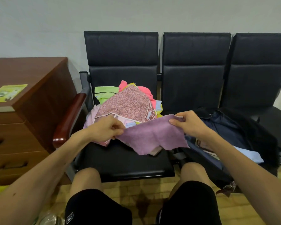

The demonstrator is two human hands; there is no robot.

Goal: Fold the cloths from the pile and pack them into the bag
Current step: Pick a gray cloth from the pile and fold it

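A purple cloth hangs stretched between my hands above the left seat. My left hand pinches its left corner and my right hand pinches its upper right corner. Behind it a pile of cloths lies on the seat, topped by a pink patterned one, with green, pink, blue and yellow ones under it. A dark blue bag lies open on the middle seat to the right, with light blue cloth showing inside.
A row of black padded chairs stands against the wall. A brown wooden cabinet with drawers is at the left, a green booklet on top. My knees in black shorts are below the seat edge.
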